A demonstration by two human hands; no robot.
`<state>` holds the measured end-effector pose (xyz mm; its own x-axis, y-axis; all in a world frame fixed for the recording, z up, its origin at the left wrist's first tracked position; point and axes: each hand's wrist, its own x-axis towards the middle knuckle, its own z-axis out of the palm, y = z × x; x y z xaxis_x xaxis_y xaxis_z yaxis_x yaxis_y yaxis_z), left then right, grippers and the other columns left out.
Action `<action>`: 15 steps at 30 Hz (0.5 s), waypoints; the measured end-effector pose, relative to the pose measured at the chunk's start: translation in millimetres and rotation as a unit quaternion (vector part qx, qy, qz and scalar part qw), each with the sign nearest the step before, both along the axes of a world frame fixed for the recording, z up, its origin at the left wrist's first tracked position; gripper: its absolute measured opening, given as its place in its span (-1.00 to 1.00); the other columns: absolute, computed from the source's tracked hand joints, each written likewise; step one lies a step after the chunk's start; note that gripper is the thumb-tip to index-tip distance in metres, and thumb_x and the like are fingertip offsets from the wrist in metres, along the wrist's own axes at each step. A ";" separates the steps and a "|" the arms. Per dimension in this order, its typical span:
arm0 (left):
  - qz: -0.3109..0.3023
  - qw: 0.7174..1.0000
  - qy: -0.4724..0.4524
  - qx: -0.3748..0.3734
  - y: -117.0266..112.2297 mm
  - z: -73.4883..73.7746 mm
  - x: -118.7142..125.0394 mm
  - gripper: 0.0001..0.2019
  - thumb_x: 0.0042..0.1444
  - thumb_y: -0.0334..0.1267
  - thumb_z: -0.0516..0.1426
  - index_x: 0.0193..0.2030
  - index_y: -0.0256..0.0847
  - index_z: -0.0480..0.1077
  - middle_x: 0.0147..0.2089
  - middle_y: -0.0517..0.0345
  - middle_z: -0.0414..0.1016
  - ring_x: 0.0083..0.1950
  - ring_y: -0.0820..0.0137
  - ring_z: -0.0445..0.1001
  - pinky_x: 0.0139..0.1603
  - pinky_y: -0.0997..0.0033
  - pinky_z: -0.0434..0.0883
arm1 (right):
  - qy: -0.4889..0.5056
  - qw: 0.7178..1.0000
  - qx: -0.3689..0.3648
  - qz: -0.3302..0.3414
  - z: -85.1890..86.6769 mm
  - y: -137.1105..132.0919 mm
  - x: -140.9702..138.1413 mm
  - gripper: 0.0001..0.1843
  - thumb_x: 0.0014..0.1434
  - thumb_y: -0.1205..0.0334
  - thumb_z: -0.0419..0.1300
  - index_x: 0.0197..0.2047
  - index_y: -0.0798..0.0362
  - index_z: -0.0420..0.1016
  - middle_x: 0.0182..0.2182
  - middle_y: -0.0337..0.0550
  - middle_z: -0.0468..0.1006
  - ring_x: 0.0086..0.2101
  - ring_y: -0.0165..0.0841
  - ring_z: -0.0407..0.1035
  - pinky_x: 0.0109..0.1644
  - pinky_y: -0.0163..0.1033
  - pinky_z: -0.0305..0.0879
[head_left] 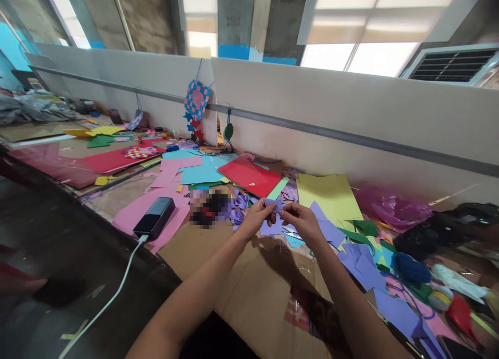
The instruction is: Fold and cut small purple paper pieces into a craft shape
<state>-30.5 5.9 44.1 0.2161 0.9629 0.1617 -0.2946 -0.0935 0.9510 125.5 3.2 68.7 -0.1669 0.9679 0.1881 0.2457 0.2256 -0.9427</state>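
Observation:
A small piece of purple paper (278,204) is pinched between my two hands, above the cardboard on the table. My left hand (257,217) has its fingers closed on the paper's left side. From the other side, my right hand (302,223) grips it with thumb and fingers. Below the hands lie a pair of scissors (291,233), partly hidden, and more purple paper. A heap of cut purple paper pieces (238,207) sits left of my left hand. Right of my right hand are purple sheets (360,265).
A black power bank (154,217) with a white cable rests on pink paper near the table edge. Behind are a red sheet (253,176) and yellow sheets (329,195). Yarn (412,268) and plastic bags (393,208) crowd the right. A woven paper ornament (197,99) hangs on the partition.

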 end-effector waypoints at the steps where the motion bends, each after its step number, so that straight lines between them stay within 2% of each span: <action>1: 0.002 1.000 0.001 0.002 -0.1 0.9 -0.7 -0.49 -0.07 0.24 0.23 -0.37 -0.21 0.26 -0.60 0.28 0.36 -0.60 0.52 0.29 -0.55 0.48 0.21 | -0.001 1.000 -0.001 0.006 0.0 0.4 0.7 -0.55 -0.11 -0.18 0.35 -0.47 0.06 0.47 -0.57 -0.22 0.50 -0.56 -0.37 0.41 -0.45 -0.26 0.38; 6: 0.002 1.000 0.014 -0.001 0.9 1.4 -1.2 -0.48 -0.12 0.24 0.25 -0.39 -0.20 0.25 -0.62 0.29 0.35 -0.61 0.51 0.29 -0.56 0.48 0.21 | -0.017 1.000 0.022 0.007 -1.3 -1.5 -0.3 -0.62 -0.02 -0.12 0.28 -0.48 0.05 0.45 -0.55 -0.21 0.49 -0.53 -0.35 0.42 -0.42 -0.25 0.38; 11: 0.002 1.000 0.013 -0.006 -0.1 1.1 -1.6 -0.50 -0.12 0.22 0.26 -0.41 -0.20 0.25 -0.62 0.28 0.36 -0.60 0.52 0.28 -0.55 0.48 0.20 | -0.048 0.997 0.061 -0.022 -4.9 -6.2 -6.0 -0.72 0.05 -0.01 0.22 -0.50 0.03 0.40 -0.58 -0.25 0.43 -0.55 -0.38 0.36 -0.45 -0.27 0.35; 15: 0.018 1.000 0.013 -0.012 -2.0 1.2 -1.3 -0.52 -0.09 0.20 0.24 -0.42 -0.19 0.25 -0.63 0.30 0.33 -0.61 0.53 0.24 -0.55 0.49 0.17 | -0.035 0.998 0.054 -0.023 -9.2 -5.2 -8.5 -0.73 0.04 0.00 0.21 -0.49 0.02 0.40 -0.58 -0.26 0.43 -0.55 -0.38 0.36 -0.45 -0.28 0.36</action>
